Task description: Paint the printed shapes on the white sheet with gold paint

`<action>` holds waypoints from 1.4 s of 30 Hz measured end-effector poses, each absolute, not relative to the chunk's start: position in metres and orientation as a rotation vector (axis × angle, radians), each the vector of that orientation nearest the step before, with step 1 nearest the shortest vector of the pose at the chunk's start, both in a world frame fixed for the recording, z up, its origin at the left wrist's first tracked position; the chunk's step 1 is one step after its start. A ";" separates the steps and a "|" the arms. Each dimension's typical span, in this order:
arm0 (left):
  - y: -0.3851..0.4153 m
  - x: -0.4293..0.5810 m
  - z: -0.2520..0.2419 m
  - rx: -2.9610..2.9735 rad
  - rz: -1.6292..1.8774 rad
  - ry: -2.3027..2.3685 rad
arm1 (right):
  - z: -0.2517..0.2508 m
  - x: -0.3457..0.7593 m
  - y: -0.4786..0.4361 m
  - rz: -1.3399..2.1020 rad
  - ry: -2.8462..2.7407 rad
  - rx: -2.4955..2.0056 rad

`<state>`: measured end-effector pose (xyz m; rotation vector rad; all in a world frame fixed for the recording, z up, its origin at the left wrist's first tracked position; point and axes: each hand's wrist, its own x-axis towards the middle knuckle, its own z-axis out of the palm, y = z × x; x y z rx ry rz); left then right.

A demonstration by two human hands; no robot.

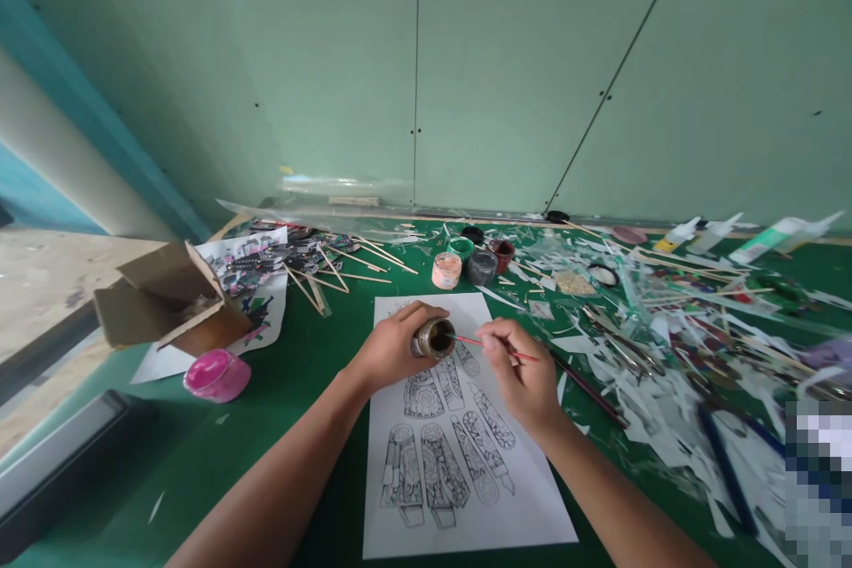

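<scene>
My left hand (pixel 399 344) is wrapped round a small paint jar (pixel 426 339), which tilts toward the right with its dark mouth showing. Between the fingers of my right hand (pixel 523 373) is a thin red paintbrush (pixel 496 346), its tip at the jar's opening. Below both hands lies a white sheet of paper (pixel 466 519) printed with black outlined, patterned shapes. Just beyond the sheet stand several open paint jars: a peach one (pixel 446 271), a dark grey one (pixel 482 267), a green one (pixel 461 248) and a dark red one (pixel 501 254).
On the left are a cardboard box (pixel 206 324), a pink paint pot (pixel 216 374) and a dark grey object (pixel 73 470). Wooden sticks (pixel 333 271) lie behind. Paper scraps, pliers (pixel 622 342), blue-handled scissors (pixel 725 470) and glue bottles (pixel 769 240) crowd the right side. A green wall rises behind.
</scene>
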<state>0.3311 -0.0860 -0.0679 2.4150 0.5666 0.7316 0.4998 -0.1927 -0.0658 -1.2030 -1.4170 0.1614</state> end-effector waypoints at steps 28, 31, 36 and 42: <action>-0.086 0.329 -0.070 2.389 0.716 0.565 | -0.073 0.500 -0.187 0.157 -1.460 -1.265; -0.086 0.328 -0.069 2.392 0.712 0.571 | -0.071 0.500 -0.189 0.171 -1.377 -1.262; -0.086 0.329 -0.070 2.382 0.711 0.579 | -0.073 0.501 -0.188 0.330 -1.217 -1.291; -0.084 0.328 -0.070 2.319 0.776 0.666 | -0.073 0.507 -0.180 0.663 -0.828 -1.139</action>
